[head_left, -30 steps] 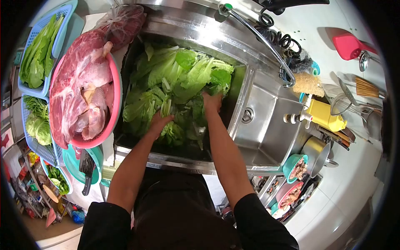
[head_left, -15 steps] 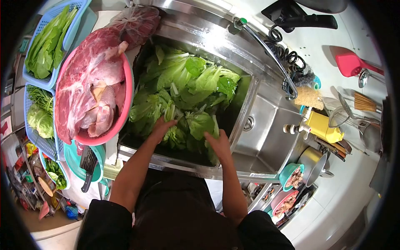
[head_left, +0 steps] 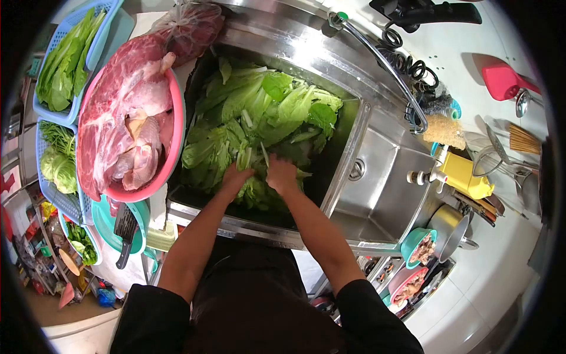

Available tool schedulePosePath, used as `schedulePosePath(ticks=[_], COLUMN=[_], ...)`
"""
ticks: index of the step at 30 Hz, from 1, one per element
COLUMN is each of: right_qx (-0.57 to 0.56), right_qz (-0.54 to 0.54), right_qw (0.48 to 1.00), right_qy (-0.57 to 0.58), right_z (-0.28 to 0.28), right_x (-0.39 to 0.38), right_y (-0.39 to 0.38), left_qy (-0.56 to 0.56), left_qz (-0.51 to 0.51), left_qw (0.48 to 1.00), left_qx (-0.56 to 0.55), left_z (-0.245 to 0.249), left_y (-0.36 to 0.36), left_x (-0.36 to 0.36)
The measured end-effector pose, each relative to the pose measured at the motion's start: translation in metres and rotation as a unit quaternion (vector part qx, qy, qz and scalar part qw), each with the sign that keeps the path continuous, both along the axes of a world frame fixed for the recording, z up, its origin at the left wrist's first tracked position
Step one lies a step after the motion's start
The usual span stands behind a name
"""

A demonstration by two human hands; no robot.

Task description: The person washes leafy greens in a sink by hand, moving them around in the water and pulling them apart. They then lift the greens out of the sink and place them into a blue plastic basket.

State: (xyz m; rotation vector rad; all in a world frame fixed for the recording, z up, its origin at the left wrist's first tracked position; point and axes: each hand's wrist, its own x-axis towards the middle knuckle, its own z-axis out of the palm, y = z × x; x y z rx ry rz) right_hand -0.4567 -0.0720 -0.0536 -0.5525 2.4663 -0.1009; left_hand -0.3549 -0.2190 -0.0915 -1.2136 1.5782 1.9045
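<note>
Left hand (head_left: 236, 177), right hand (head_left: 280, 174) buried in greens (head_left: 277, 106) in sink (head_left: 306, 53); grip unclear. Leaves likely light, limp, slippery; best held by stems.

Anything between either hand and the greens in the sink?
Nothing visible. The left hand and right hand both rest directly on the greens at the near side of the sink, close together. Whether they are gripping the leaves cannot be told.
</note>
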Motion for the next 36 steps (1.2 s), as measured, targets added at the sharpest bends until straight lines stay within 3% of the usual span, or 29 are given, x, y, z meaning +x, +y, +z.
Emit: schedulePosePath(ticks=[2, 5, 6, 8, 11, 13, 14, 16, 17, 18, 20, 22, 24, 25, 27, 30, 32, 33, 36], right_qx=[-0.013, -0.039, -0.047, -0.132, -0.198, -0.227, -0.211, -0.252, -0.308, -0.359, -0.272, -0.302, -0.122, -0.116, -0.164, -0.231, -0.252, -0.241, -0.358], right_qz=[-0.09, -0.226, -0.275, -0.293, -0.229, -0.219, -0.161, -0.163, -0.22, -0.272, -0.38, -0.607, -0.707, -0.741, -0.737, -0.683, -0.664, -0.686, -0.587], right_qw=[0.993, 0.967, 0.954, 0.938, 0.949, 0.944, 0.964, 0.952, 0.911, 0.855, 0.845, 0.727, 0.694, 0.653, 0.627, 0.66, 0.679, 0.668, 0.691], right_qy=[-0.069, -0.109, -0.111, -0.132, -0.089, -0.098, -0.032, -0.065, -0.162, -0.256, -0.26, -0.108, -0.056, -0.105, -0.192, -0.214, -0.184, -0.16, -0.223], right_z=[0.004, 0.043, 0.056, 0.063, 0.051, 0.049, 0.038, 0.039, 0.06, 0.072, 0.073, 0.067, 0.006, 0.005, -0.024, -0.088, -0.097, -0.066, -0.012], right_x=[-0.006, -0.025, -0.024, -0.015, 0.012, 0.036, 0.059, 0.076, 0.07, 0.065, 0.053, 0.06, 0.052, 0.035, 0.021, 0.03, 0.039, 0.037, 0.036], right_y=[0.012, 0.039, 0.046, 0.057, 0.046, 0.011, -0.007, -0.016, -0.019, -0.017, 0.01, 0.039, 0.067, 0.058, 0.052, 0.053, 0.057, 0.05, 0.07], left_qy=[-0.012, -0.01, 0.007, 0.047, 0.043, 0.075, 0.091, -0.021, -0.075, -0.026, 0.006, 0.022, 0.025, 0.023, 0.014, 0.013, 0.022, 0.023, 0.033], left_qz=[0.012, -0.012, 0.007, 0.04, 0.004, -0.02, -0.033, 0.031, 0.063, 0.089, 0.046, 0.023, 0.021, 0.026, 0.036, -0.002, -0.001, -0.001, -0.006], left_qw=[0.999, 1.0, 0.997, 0.977, 0.971, 0.98, 0.982, 0.998, 0.995, 0.994, 0.995, 0.995, 0.996, 0.995, 0.993, 0.997, 0.996, 0.996, 0.998], left_qx=[0.031, 0.014, 0.078, 0.206, 0.234, 0.185, 0.16, 0.057, 0.004, 0.053, 0.09, 0.099, 0.08, 0.091, 0.114, 0.075, 0.085, 0.09, 0.046], left_z=[0.048, 0.025, 0.034, 0.06, 0.065, 0.062, 0.058, 0.021, 0.009, 0.042, 0.056, 0.053, 0.045, 0.05, 0.066, 0.041, 0.043, 0.044, 0.03], left_y=[-0.009, -0.017, -0.018, -0.02, -0.012, -0.005, -0.001, -0.01, -0.014, -0.024, -0.044, -0.055, -0.057, -0.057, -0.053, -0.051, -0.05, -0.05, -0.05], left_x=[-0.012, 0.001, 0.0, -0.009, -0.022, -0.022, -0.022, -0.006, -0.003, -0.013, -0.016, -0.014, -0.015, -0.018, -0.023, -0.019, -0.021, -0.019, -0.009])
